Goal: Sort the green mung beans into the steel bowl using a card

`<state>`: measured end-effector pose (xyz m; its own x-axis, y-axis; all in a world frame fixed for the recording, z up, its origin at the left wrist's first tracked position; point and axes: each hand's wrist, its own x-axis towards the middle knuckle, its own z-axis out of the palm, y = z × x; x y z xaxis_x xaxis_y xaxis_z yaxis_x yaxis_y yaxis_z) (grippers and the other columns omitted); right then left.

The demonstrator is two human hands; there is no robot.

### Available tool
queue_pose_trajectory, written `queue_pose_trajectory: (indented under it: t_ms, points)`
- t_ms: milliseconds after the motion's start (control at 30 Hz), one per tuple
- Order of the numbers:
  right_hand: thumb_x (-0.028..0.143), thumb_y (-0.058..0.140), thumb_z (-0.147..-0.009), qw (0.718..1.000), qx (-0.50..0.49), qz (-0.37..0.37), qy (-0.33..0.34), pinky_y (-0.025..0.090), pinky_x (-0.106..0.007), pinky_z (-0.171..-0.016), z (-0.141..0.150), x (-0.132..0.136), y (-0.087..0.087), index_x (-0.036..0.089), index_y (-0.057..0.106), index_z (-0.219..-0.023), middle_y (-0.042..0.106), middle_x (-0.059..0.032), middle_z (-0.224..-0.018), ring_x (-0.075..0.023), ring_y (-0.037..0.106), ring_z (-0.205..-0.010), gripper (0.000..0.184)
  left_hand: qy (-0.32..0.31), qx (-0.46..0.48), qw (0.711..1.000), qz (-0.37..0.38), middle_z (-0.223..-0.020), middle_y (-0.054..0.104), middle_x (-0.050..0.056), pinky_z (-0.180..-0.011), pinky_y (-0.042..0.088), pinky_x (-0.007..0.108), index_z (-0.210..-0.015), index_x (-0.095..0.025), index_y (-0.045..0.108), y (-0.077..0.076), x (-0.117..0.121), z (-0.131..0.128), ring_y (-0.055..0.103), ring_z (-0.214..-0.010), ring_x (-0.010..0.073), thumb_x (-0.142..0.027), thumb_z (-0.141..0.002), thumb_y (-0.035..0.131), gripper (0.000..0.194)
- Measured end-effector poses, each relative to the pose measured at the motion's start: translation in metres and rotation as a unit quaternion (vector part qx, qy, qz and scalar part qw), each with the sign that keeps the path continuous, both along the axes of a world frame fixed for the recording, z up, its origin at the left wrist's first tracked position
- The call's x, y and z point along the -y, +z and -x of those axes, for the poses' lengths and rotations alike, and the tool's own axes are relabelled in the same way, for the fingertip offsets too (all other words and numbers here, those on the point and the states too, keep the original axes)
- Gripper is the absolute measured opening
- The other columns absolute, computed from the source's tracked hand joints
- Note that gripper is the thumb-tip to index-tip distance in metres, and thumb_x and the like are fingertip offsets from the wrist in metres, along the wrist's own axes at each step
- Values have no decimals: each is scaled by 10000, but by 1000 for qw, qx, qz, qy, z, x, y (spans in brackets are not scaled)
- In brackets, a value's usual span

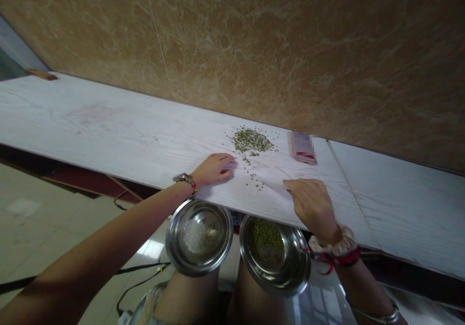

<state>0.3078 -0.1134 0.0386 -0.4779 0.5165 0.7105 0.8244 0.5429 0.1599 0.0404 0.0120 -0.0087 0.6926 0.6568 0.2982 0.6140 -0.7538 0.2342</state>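
Observation:
A pile of mung beans (250, 140) mixed with pale grains lies on the white wooden board (152, 136), with a few beans strewn toward its front edge. My left hand (214, 169) rests on the board just in front of the pile, fingers extended and nothing visible in them. To the right, my right hand (312, 201) pinches a thin white sheet (271, 178), which blends into the board; its material is unclear. Below the board's edge, a steel bowl (172, 228) holds white grains like rice, and a second steel bowl (296, 257) holds mung beans.
A phone in a pink case (304, 148) lies right of the pile, near the marbled wall (232, 49). A brown wooden piece (42, 74) sits at the board's far left end. Black cables (134, 288) run across the tiled floor.

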Motion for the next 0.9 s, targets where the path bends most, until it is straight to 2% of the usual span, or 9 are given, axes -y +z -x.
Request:
queue_pose_trajectory:
  t_ms: [200,367,500,700,900]
  points:
    - [3,469,-830,999,28,-19,-5,430,-317,-747,-1,-10,1,171,611,-976,716,-42,-821,-158,638,-779,264,-2,-3,1000,1,-1178,619,81,-952,438,370,-1109,-173,563,0,0,0,575,-1085,222,-281,-840,482,301]
    - [17,467,-835,1000,3,-19,4,425,-320,-764,2,-8,3,189,598,-1029,714,-39,-829,-157,639,-790,290,-1,-9,1000,4,-1193,613,90,-962,433,378,-1124,-161,562,-1,0,-1,568,-1098,231,-281,-838,486,319]
    - [10,448,-829,1000,17,-5,8,412,-328,-773,3,-9,-1,180,601,-1039,712,-47,-833,-165,630,-808,310,-3,-2,1000,1,-1184,618,76,-956,436,371,-1118,-178,565,0,0,-1,573,-1089,223,-272,-836,487,307]
    - [50,461,-844,1000,14,-20,-15,402,-331,-753,-4,-24,-6,171,615,-1025,713,-53,-827,-173,615,-768,267,0,2,1000,-1,-1189,617,73,-952,439,367,-1107,-184,572,1,0,-1,580,-1081,222,-275,-840,484,296]
    - [17,450,-829,1000,-5,-9,12,411,-323,-768,4,-13,0,185,600,-1048,711,-47,-838,-164,622,-798,314,6,-1,1000,-3,-1193,618,69,-950,440,375,-1117,-187,568,-1,0,-1,577,-1086,224,-286,-830,491,313]
